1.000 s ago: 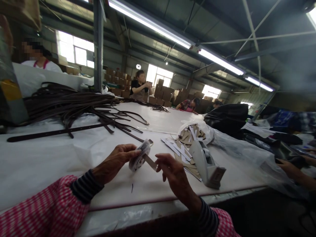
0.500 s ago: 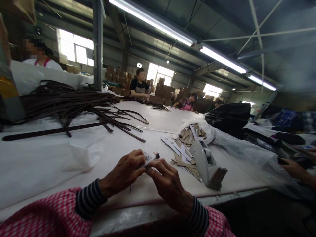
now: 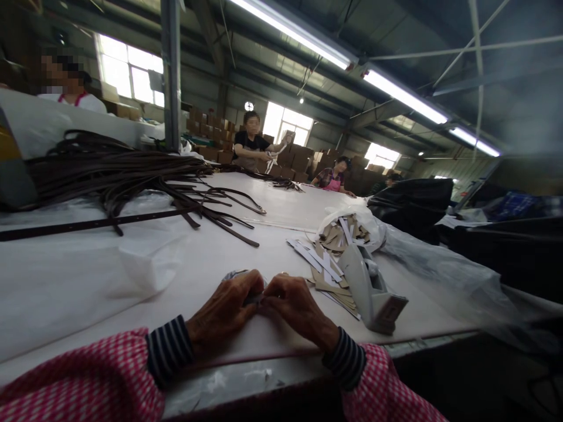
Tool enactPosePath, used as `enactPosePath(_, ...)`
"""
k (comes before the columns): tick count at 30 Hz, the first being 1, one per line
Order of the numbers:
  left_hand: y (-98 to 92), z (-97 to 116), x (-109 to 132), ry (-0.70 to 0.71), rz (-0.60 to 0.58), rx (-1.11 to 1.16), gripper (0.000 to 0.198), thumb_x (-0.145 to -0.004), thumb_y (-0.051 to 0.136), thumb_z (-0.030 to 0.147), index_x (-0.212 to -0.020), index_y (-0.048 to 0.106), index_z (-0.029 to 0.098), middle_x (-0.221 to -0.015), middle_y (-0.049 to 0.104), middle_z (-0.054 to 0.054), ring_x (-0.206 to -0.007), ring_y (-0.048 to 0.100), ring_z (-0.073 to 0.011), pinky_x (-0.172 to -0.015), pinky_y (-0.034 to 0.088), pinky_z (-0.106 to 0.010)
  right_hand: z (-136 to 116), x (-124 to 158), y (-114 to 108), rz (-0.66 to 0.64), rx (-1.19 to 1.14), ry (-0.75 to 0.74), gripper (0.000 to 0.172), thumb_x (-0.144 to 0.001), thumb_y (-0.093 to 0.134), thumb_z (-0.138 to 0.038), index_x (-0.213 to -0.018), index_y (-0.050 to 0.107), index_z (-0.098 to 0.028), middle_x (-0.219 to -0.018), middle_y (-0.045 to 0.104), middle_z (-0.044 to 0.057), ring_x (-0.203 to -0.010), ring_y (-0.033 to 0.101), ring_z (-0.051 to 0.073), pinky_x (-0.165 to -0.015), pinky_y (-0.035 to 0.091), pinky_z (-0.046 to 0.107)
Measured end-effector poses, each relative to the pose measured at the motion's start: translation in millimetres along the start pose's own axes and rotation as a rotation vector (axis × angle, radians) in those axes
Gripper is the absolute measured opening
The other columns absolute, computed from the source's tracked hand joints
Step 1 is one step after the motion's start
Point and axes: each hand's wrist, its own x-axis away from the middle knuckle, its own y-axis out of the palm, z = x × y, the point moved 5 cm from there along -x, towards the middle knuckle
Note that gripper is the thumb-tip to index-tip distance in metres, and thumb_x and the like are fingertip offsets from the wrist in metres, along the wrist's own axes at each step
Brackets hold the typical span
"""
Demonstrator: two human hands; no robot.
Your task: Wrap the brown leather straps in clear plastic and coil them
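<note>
My left hand point(image 3: 226, 310) and my right hand point(image 3: 294, 305) meet fingertip to fingertip on the white table point(image 3: 79, 281), near its front edge. Both are closed on a small roll of clear tape point(image 3: 240, 274); only a sliver of it shows above my left knuckles. A grey tape dispenser point(image 3: 373, 290) lies just right of my right hand. Behind it, card and paper strips point(image 3: 328, 266) spill out of a clear plastic bag point(image 3: 352, 225).
A heap of dark brown belts point(image 3: 114, 176) covers the table's far left, one belt stretching leftward. A loose plastic sheet point(image 3: 149, 261) lies left of my hands. Black bags point(image 3: 409, 202) pile up at right. Other people work at the far side, beside a steel post point(image 3: 171, 76).
My hands have come together and dropped onto the table. The tape roll, held up and plainly visible a second ago, is now almost covered by my fingers. The other person's hand at right is gone.
</note>
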Motion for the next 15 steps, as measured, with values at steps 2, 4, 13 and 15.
enactPosePath(2, 0.2, 0.4, 1.1, 0.003, 0.02, 0.016, 0.019, -0.079, 0.057, 0.009, -0.092, 0.052, 0.022, -0.087, 0.061, 0.0, -0.08, 0.056, -0.0187, -0.072, 0.039, -0.031, 4.1, -8.5, -1.5, -0.051, -0.132, 0.097, 0.023, -0.072, 0.083, -0.005, -0.085, 0.071, -0.019, -0.074, 0.071, -0.004, -0.069, 0.065, 0.014, -0.065, 0.046, 0.023)
enactPosePath(4, 1.0, -0.6, 2.3, 0.013, 0.036, 0.034, 0.021, -0.078, 0.055, 0.008, -0.092, 0.05, 0.022, -0.087, 0.06, 0.001, -0.079, 0.055, -0.0177, -0.071, 0.039, -0.03, 7.9, -17.5, -0.6, -0.155, -0.239, 0.153, 0.028, -0.069, 0.084, -0.006, -0.09, 0.07, -0.018, -0.071, 0.069, -0.005, -0.062, 0.062, 0.013, -0.058, 0.044, 0.021)
enactPosePath(13, -2.1, 1.9, 4.0, 0.054, 0.077, -0.22, 0.02, -0.088, 0.07, 0.029, -0.101, 0.058, 0.021, -0.099, 0.064, -0.004, -0.093, 0.056, -0.0243, -0.082, 0.043, -0.039, 15.7, -42.7, 6.5, -0.522, -0.306, 0.149, 0.009, -0.072, 0.077, -0.022, -0.078, 0.078, -0.014, -0.067, 0.07, 0.0, -0.056, 0.063, 0.012, -0.053, 0.049, 0.021)
enactPosePath(15, -3.8, 2.3, 3.5, 0.036, 0.074, -0.379, 0.021, -0.09, 0.071, 0.042, -0.096, 0.066, 0.022, -0.104, 0.066, -0.006, -0.104, 0.053, -0.0301, -0.086, 0.04, -0.045, 13.2, -42.2, 6.2, -0.516, -0.295, 0.151, 0.011, -0.073, 0.076, -0.023, -0.077, 0.078, -0.014, -0.068, 0.071, 0.001, -0.057, 0.065, 0.013, -0.054, 0.051, 0.021)
